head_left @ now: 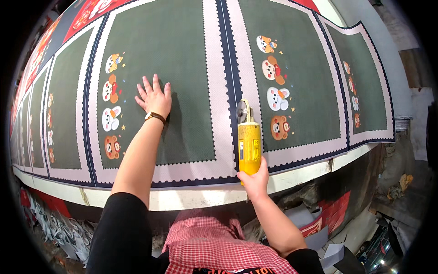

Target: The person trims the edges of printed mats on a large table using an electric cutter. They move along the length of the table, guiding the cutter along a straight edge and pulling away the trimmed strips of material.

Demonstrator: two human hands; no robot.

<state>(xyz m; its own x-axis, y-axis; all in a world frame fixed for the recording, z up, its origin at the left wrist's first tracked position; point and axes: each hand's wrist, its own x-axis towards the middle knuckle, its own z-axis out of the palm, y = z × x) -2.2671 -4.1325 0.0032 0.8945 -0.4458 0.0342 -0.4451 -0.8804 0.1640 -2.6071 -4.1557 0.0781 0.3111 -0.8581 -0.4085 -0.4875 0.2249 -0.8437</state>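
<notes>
So, yellow cutter [250,146] is gripped by right hand [255,179], 4 o'clock from left hand [156,100], spread flat on mat sheet [182,45]; dark strip [229,41] toward 12 seems uncut, finished cuts can't be confirmed.

The yellow cutter [249,146] hides most fingers [263,170] of the right hand [257,181].

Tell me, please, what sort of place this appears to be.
Probably a cutting workshop: a long sheet of repeated printed panels lies on the worktable, the right hand grips a yellow handheld cutter, and grey strips are heaped below.
</notes>
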